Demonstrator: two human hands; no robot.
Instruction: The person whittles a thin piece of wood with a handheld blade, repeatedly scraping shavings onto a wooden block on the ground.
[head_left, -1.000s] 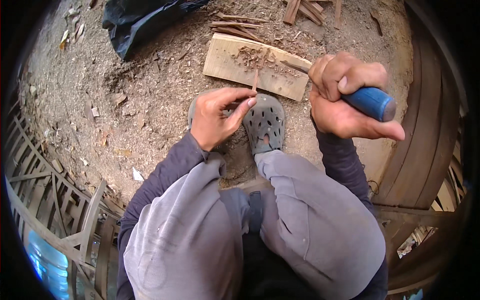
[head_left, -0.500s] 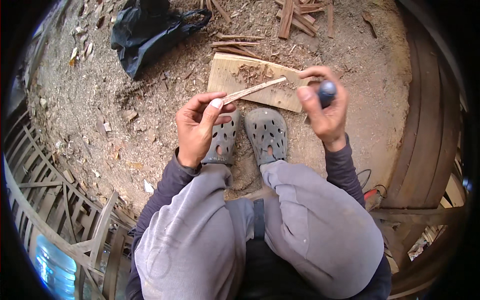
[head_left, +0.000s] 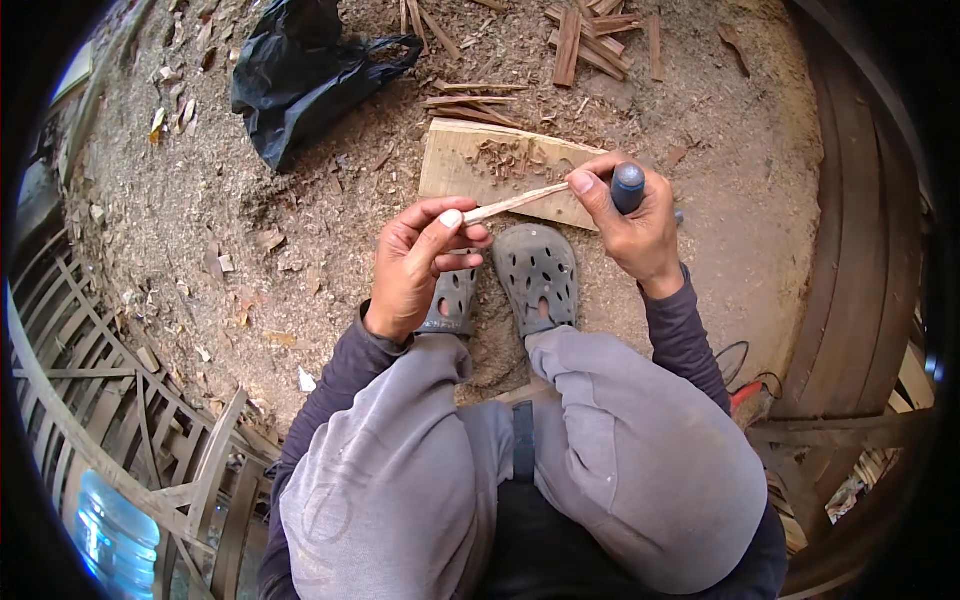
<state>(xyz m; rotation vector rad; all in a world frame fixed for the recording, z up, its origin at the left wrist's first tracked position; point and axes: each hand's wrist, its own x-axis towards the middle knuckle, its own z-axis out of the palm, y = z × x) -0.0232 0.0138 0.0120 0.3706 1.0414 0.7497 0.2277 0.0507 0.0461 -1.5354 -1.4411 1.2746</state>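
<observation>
My left hand [head_left: 408, 270] is closed on one end of a thin, pale wooden stick [head_left: 515, 203], gripped between thumb and fingers. The stick slants up to my right hand [head_left: 640, 232], whose thumb and forefinger touch its far end. That same hand grips a tool with a dark blue rounded handle [head_left: 628, 190]; its working end is hidden, so its kind does not show. Below the stick, a flat wooden board [head_left: 450, 165] lies on the ground beyond my feet, with curled brown shavings [head_left: 508, 158] on it.
Split wood pieces [head_left: 590, 45] lie in a pile at the far side, and several thin sticks [head_left: 475, 100] rest behind the board. A black plastic bag [head_left: 300, 85] is at the far left. Grey clogs [head_left: 537, 275] are on my feet. Slatted wood [head_left: 110, 370] stands at left, dark planks [head_left: 850, 250] at right.
My right hand has moved left and slightly down, and its thumb and forefinger have come onto the stick's far end. My left hand has shifted a little right and nearer me.
</observation>
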